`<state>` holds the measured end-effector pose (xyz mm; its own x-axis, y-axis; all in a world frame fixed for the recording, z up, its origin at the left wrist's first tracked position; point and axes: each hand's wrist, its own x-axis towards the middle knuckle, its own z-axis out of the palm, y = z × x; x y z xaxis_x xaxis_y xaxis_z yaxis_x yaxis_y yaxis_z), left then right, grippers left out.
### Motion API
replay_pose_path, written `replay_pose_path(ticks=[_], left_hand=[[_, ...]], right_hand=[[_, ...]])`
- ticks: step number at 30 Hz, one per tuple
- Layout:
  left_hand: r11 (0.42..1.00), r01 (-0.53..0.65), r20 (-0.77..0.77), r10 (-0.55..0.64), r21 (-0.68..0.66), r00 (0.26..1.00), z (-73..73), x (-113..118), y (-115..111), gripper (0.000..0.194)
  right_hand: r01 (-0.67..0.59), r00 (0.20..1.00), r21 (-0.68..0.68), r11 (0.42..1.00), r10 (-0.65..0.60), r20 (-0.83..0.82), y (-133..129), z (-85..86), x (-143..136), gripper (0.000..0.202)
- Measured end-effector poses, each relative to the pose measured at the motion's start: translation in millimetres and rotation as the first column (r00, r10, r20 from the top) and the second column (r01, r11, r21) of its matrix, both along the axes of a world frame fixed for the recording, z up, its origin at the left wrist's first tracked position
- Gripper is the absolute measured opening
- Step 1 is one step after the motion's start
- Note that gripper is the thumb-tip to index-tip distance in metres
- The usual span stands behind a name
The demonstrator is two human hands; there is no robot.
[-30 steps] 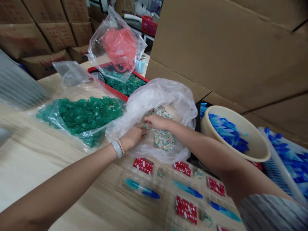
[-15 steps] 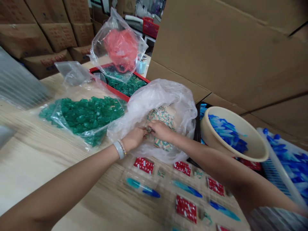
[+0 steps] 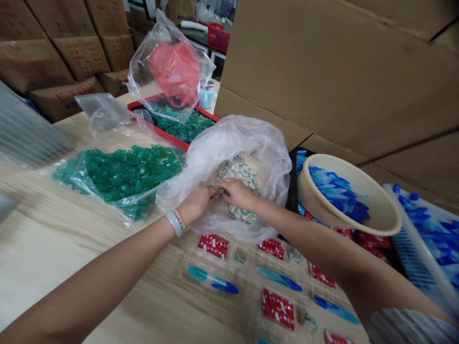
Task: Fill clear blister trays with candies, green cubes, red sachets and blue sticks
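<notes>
My left hand and my right hand meet over the opening of a crumpled translucent plastic bag. Small striped pieces in green, white and orange fill the bag. Between the fingertips of both hands is a little bunch of these pieces, partly hidden by the fingers. Both hands are closed in a pinch. In front of the bag, red dotted packets and blue pens lie in clear wrapping on the wooden table.
Green translucent pieces lie on a clear bag at the left. Behind is a red-rimmed tray of green pieces. A cream basin holds blue pieces at the right, beside a blue basket. Cardboard stands behind.
The view has shifted slightly. My hands stay together over the bag, with the fingers moved a little around the small pieces.
</notes>
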<state>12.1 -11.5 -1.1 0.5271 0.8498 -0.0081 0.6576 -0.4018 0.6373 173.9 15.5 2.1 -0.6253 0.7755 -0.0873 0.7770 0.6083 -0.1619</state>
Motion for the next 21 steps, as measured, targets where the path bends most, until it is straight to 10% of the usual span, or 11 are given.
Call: replay_pose_path(ticks=[9, 16, 21], left_hand=[[0.981, 0.004, -0.344, 0.063, 0.191, 0.937, -3.5, 7.1, -4.2, 0.029], [0.996, 0.051, -0.426, -0.013, 0.078, 0.905, 3.8, 11.0, -8.7, 0.033], [0.973, 0.193, -0.459, -0.116, 0.125, 0.881, -13.9, 4.8, 30.0, 0.036]], right_hand=[[0.005, 0.998, 0.045, 0.999, -0.008, 0.063, -2.2, -2.7, -4.0, 0.013], [0.112, 0.986, 0.041, 0.993, -0.116, 0.117, -23.0, 5.2, -16.1, 0.022], [0.225, 0.973, 0.009, 0.974, -0.225, 0.052, -19.6, 3.4, -15.1, 0.026]])
